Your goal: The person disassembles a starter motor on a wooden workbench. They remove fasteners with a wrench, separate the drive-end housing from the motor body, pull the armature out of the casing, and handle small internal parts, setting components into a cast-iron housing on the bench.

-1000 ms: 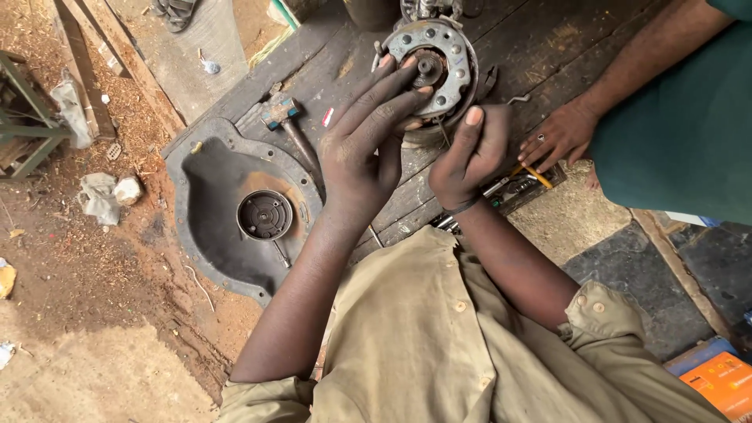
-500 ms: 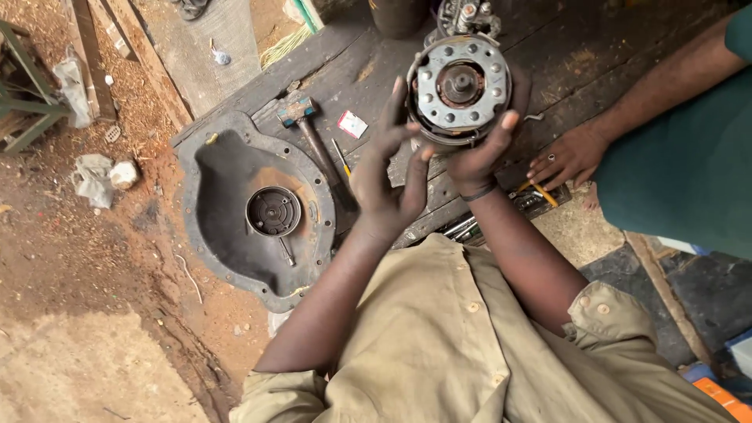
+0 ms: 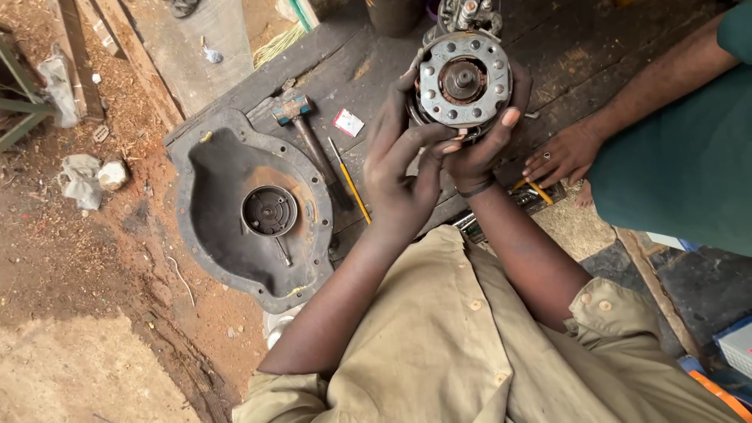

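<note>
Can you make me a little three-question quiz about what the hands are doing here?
1. True or false: both of the person's hands hold the round metal part.
2. Which tool lies nearest the dark cover plate? A) hammer B) saw C) paintbrush
3. Whose hand rests on the boards at the right?

Key:
1. True: left hand and right hand grip it together.
2. A
3. A second person's, in a green top.

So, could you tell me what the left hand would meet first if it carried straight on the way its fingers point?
The left hand already touches the round metal motor part, so that comes first; depth beyond is unclear.
</note>
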